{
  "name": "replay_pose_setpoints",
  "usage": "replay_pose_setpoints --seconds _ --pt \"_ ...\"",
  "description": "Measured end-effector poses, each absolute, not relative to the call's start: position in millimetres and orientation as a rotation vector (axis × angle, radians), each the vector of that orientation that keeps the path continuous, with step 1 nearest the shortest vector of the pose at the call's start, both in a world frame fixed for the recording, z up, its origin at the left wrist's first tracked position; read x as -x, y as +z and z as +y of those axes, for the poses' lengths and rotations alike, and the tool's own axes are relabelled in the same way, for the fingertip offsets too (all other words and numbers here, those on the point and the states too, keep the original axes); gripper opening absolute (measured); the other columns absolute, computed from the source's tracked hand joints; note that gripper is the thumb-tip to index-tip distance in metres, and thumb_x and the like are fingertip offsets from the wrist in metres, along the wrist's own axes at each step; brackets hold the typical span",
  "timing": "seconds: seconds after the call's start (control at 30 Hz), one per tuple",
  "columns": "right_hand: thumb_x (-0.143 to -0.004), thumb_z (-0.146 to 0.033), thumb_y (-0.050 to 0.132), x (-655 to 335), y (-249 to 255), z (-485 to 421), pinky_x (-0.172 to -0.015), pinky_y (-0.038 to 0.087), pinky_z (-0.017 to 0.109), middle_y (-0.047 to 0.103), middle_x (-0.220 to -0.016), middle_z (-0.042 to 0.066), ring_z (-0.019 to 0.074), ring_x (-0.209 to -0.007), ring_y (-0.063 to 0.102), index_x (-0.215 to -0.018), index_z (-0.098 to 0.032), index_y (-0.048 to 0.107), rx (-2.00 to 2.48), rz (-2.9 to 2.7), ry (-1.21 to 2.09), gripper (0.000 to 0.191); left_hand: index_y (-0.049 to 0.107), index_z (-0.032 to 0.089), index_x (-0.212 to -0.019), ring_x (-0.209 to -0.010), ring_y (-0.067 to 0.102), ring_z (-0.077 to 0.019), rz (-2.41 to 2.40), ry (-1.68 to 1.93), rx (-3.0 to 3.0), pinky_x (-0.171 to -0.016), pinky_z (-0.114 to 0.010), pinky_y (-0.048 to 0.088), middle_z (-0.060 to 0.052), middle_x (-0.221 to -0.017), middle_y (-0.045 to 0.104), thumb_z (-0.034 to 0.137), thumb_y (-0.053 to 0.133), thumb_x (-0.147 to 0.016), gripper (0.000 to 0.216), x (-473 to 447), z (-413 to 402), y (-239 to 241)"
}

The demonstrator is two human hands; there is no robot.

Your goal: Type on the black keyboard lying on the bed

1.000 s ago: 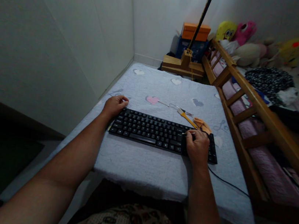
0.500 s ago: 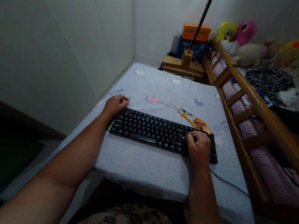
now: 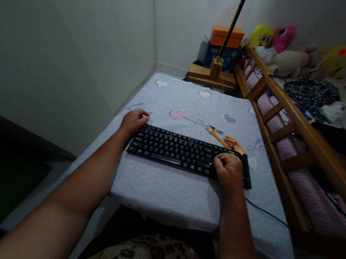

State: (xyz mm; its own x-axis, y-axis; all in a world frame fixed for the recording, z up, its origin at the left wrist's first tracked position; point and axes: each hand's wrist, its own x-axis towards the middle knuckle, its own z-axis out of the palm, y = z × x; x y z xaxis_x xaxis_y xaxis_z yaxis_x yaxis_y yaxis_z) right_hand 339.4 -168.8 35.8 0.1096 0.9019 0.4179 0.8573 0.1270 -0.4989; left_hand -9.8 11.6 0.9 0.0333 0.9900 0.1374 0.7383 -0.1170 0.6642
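Note:
A black keyboard (image 3: pixel 173 149) lies across the cloth-covered table in front of me. At its far left corner is my left hand (image 3: pixel 134 121), fingers curled together and resting against the keyboard's edge. My right hand (image 3: pixel 229 167) is closed in a pinch over the right part of the keyboard, by the arrow keys and number pad. A thin stick with a white tip, like a cotton swab (image 3: pixel 211 163), pokes out of its fingers; most of it is hidden. Behind the keyboard lie a brush with a yellow handle (image 3: pixel 218 137), a thin pale stick (image 3: pixel 190 119) and an orange cloth (image 3: pixel 234 143).
The keyboard's black cable (image 3: pixel 266 210) runs off to the right. A wooden bed rail (image 3: pixel 287 109) borders the table's right side, with plush toys beyond it. On the left stands a pale wall panel (image 3: pixel 76 38). A wooden stand (image 3: pixel 212 76) with a pole is behind the table.
My right hand has shifted slightly left and down over the keys, and the white tip has moved with it. My left hand stays at the keyboard's corner.

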Motion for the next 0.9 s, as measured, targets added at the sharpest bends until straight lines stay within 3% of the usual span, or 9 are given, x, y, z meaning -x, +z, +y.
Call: replay_pose_setpoints --seconds 0.9 --pt "-0.082 -0.023 0.054 -328 37 -168 -0.084 0.039 0.039 0.066 -0.071 0.002 0.0206 -0.078 0.06 -0.067 -0.021 0.06 1.631 -1.817 0.111 0.016 0.071 0.017 -0.094 -0.066 0.052 -0.0162 1.742 0.835 -1.898 -0.063 -0.028 0.035 -0.002 -0.07 0.061 0.042 0.054 -0.076 0.036 9 11 2"
